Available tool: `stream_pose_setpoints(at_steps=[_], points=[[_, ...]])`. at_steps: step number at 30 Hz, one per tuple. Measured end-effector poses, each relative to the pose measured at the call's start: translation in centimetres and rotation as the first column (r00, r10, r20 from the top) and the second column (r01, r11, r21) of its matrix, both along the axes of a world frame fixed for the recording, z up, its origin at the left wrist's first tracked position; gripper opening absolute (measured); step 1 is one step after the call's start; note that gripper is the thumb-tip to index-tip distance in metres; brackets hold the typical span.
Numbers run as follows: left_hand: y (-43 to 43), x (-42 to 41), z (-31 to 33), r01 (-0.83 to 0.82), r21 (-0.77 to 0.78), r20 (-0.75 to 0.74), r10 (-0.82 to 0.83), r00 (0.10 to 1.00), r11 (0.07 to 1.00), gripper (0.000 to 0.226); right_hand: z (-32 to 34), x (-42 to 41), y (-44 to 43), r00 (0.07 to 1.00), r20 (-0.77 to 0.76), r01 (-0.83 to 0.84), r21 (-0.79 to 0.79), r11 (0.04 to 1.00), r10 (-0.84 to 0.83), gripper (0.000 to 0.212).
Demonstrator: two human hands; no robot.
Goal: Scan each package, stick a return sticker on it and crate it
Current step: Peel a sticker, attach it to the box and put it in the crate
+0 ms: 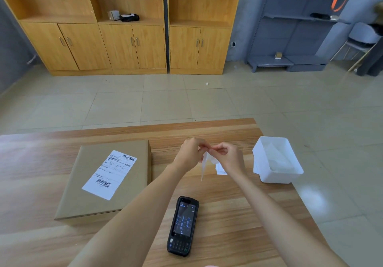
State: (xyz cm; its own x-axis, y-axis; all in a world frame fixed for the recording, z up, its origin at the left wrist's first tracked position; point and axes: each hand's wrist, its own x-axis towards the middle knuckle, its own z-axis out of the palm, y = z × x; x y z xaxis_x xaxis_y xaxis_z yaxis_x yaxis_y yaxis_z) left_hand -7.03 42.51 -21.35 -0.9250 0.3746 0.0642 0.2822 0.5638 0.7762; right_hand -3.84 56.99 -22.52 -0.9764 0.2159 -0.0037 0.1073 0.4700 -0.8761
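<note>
Peeling is the risky part, I think: my left hand (191, 152) and right hand (229, 158) both pinch the thin white return sticker (207, 161) above the table's middle, its limp backing trailing down. If I pull too fast the flimsy sheet may curl and stick to itself or to my fingers. Near the left edge of the table (238, 204) lies the package (107, 179), a flat matte cardboard box with a smooth white barcode label on top. The scanner (182, 226), a black, glossy, slab-shaped handheld, rests near the front edge. A white plastic bin (277, 161) with rigid, thin walls sits at the right edge, where an elbow could nudge it off.
</note>
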Motion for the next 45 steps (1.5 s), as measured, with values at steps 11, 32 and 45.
stream_pose_setpoints(at_steps=[11, 32, 45], points=[[-0.2, -0.3, -0.4, -0.021, -0.006, 0.015, 0.021, 1.000, 1.000, 0.010, -0.3, 0.0, 0.4, 1.000, 0.008, -0.003, 0.016, 1.000, 0.003, 0.015], [-1.5, -1.2, -0.8, -0.254, -0.040, 0.067, 0.256, 0.964, 0.966, 0.008, -1.3, 0.1, 1.5, 0.988, 0.116, 0.100, 0.022, 0.995, -0.102, 0.014], [-2.1, -1.6, -1.0, -0.337, -0.134, -0.001, 0.340, 0.941, 0.932, 0.010, -1.9, 0.8, 2.2, 0.979, 0.154, 0.136, -0.014, 0.991, -0.132, 0.029]])
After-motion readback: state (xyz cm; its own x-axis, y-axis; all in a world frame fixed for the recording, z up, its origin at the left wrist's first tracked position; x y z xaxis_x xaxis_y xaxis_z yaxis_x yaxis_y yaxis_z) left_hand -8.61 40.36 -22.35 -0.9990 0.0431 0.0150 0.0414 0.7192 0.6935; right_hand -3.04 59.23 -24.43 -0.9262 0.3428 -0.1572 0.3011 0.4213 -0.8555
